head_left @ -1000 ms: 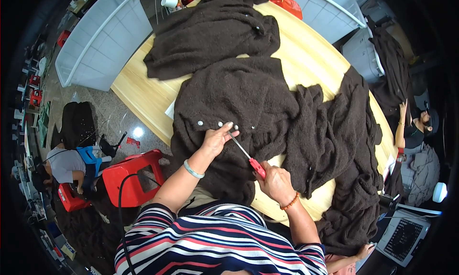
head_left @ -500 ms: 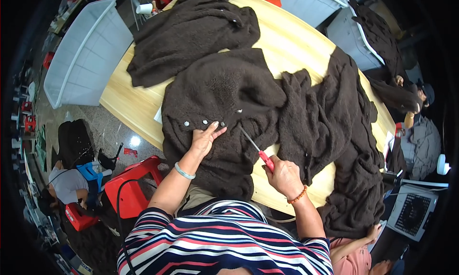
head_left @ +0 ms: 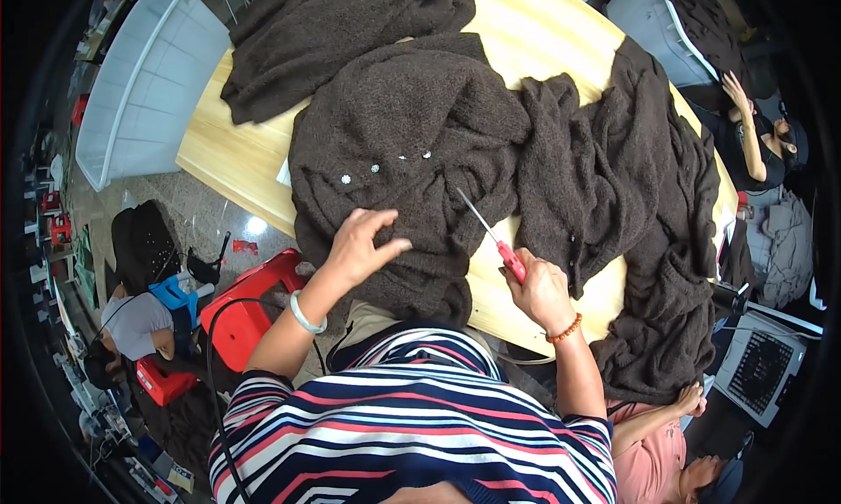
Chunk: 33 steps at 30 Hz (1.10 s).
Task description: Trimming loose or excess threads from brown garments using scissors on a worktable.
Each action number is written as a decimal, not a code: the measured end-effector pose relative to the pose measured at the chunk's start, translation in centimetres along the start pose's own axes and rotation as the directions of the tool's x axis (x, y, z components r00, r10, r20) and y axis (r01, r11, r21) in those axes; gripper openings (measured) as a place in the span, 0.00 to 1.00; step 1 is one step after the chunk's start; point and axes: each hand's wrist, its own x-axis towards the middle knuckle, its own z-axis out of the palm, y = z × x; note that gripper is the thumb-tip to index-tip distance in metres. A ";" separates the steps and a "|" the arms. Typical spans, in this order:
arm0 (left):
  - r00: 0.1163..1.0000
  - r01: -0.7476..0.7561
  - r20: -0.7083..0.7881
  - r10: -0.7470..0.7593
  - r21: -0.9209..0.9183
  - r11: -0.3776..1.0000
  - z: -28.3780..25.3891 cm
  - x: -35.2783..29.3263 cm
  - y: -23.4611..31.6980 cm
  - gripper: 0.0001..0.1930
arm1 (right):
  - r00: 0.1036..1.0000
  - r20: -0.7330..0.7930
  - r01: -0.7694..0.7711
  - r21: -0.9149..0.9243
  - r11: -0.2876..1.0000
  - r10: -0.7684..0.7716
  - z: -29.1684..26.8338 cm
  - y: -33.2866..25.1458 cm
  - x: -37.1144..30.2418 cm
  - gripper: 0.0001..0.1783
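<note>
A dark brown knitted garment (head_left: pixel 394 97) lies bunched on the table in front of me. Several shiny white buttons run across it, among them one button (head_left: pixel 346 180) at the left and another button (head_left: pixel 427 155) at the right. Over the garment's near part, below the buttons, my left hand (head_left: pixel 357 248) has its thumb and fingers apart and holds nothing. My right hand (head_left: pixel 543 296) grips a red-handled tool (head_left: pixel 512 260) with a thin straight metal shaft. Its tip points up and left over the cloth; whether it touches, I cannot tell.
More dark knitwear (head_left: pixel 350 35) covers the far left of the wooden table (head_left: pixel 534 31), and another heap (head_left: pixel 604 171) covers the right. White bins (head_left: pixel 140 92) stand at the edges. A red stool (head_left: pixel 241 333) is near my left arm. Other people sit at left and right.
My left hand has let go of the cloth beside the buttons and drawn back, opening. My right hand, still holding the tool, has shifted rightward. The garment appears higher in view.
</note>
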 end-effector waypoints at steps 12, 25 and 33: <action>0.982 -0.190 0.053 0.184 0.163 0.968 7.4 -0.9 -2.2 0.06 | 0.909 0.378 0.223 -0.083 0.971 -0.177 0.7 -0.1 -4.1 0.10; 0.987 -0.095 0.126 0.099 -0.030 0.995 12.4 0.4 1.4 0.16 | 0.992 0.121 -0.025 -0.049 0.998 0.031 -0.2 3.2 -5.0 0.11; 0.917 0.398 0.191 -0.350 -0.507 0.765 11.6 0.1 -1.0 0.15 | 0.923 0.373 0.117 -0.029 0.993 -0.098 -0.2 2.1 -6.6 0.13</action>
